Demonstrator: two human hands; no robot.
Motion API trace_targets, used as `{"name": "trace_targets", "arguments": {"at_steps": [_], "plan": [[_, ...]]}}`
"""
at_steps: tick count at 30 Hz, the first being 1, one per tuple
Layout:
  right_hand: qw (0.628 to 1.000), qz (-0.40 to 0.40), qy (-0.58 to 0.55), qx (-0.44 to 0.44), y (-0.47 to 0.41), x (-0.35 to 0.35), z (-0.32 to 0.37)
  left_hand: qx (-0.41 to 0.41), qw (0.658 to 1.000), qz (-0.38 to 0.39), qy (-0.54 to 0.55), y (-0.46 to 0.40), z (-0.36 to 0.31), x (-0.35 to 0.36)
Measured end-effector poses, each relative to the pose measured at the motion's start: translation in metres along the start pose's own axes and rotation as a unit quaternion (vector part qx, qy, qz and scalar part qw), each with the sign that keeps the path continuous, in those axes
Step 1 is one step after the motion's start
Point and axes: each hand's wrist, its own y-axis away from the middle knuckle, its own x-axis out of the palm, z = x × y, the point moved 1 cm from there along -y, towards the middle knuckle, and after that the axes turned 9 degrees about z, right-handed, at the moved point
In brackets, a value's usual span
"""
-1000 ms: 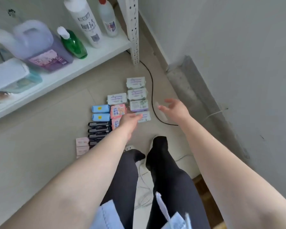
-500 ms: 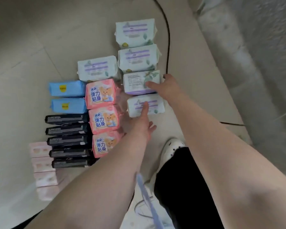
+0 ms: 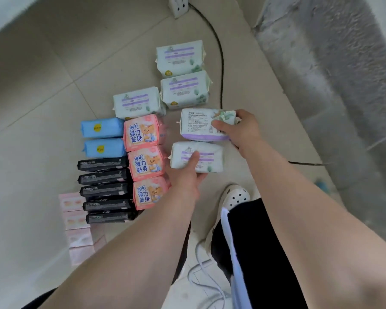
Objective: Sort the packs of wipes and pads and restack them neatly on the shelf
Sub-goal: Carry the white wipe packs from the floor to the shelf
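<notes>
Since half a second ago: right hand (image 3: 243,128) now clamps label-side pad pack (image 3: 201,124) (tilted up); left hand (image 3: 186,175) grips purple-striped pad pack (image 3: 206,156), previously only touched.

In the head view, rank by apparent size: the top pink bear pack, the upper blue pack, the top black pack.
1. Top pink bear pack
2. Upper blue pack
3. Top black pack, which shows only its narrow edge.
All lie about equally far.
</notes>
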Motion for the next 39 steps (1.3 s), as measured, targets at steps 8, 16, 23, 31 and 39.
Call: {"name": "trace_targets", "arguments": {"at_steps": [8, 16, 23, 31, 39], "plan": [[0.988, -0.050, -0.146, 0.012, 0.201, -0.090, 0.100, -0.007, 0.987, 0.094, -0.130, 0.189, -0.088, 0.015], [0.972, -0.110, -0.197, -0.063, 0.432, -0.123, 0.233, 0.094, 0.945, 0.215, -0.228, 0.419, -0.193, 0.023], [0.962, -0.118, -0.194, -0.149, 0.577, -0.102, 0.286, 0.119, 0.914, 0.330, -0.204, 0.558, -0.225, -0.031], [0.966, -0.073, -0.148, -0.201, 0.697, -0.061, 0.252, 0.130, 0.919, 0.345, -0.136, 0.660, -0.176, -0.143], [0.964, 0.000, -0.130, -0.231, 0.786, -0.024, 0.244, 0.190, 0.907, 0.354, -0.127, 0.728, -0.173, -0.220]]}}
